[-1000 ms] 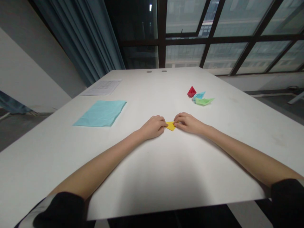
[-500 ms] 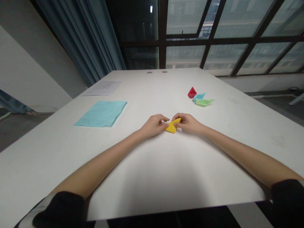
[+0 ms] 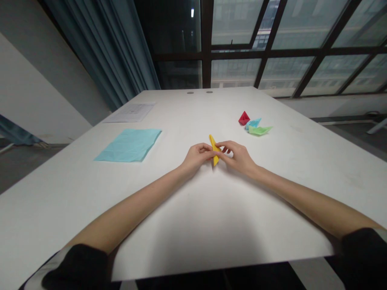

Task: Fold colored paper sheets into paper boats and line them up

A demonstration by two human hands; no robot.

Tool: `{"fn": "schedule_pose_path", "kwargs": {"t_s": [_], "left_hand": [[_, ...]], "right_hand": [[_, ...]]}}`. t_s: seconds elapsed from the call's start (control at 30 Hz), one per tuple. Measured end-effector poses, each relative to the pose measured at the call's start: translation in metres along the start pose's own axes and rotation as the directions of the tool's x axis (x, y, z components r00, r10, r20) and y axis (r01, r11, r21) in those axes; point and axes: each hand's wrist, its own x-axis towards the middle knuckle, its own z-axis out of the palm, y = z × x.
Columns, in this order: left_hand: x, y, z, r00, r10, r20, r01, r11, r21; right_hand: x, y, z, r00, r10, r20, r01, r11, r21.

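Note:
Between my two hands is a small folded piece of yellow paper (image 3: 215, 159), standing narrow with one pointed end away from me and one toward me. My left hand (image 3: 198, 156) pinches it from the left, thumb at its middle. From the right, my right hand (image 3: 237, 156) grips it with thumb and fingertips, the thumbs nearly meeting. Fingers cover the middle of the folds. Beyond my right hand sit a red paper boat (image 3: 244, 118), a blue folded paper piece (image 3: 252, 123) and a green paper boat (image 3: 259, 131), close together.
Light-blue paper sheets (image 3: 130, 145) lie flat to the left on the white table (image 3: 193, 217). Behind them is a printed sheet (image 3: 130, 112). Two round grey discs are set at the table's far edge. A blue curtain (image 3: 105, 44) and dark-framed windows stand beyond.
The yellow paper has turned from lying slantwise with a broad side showing to a narrow upright line. Both hands have shifted slightly and drawn closer together around it.

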Motion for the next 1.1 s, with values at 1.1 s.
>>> {"fn": "schedule_pose_path", "kwargs": {"t_s": [1.1], "left_hand": [[0.001,-0.001,-0.005,0.987,0.098,-0.131,-0.098,0.995,0.007]], "right_hand": [[0.004,0.016,0.007,0.935,0.355,-0.018,-0.271,0.743,0.612]]}}
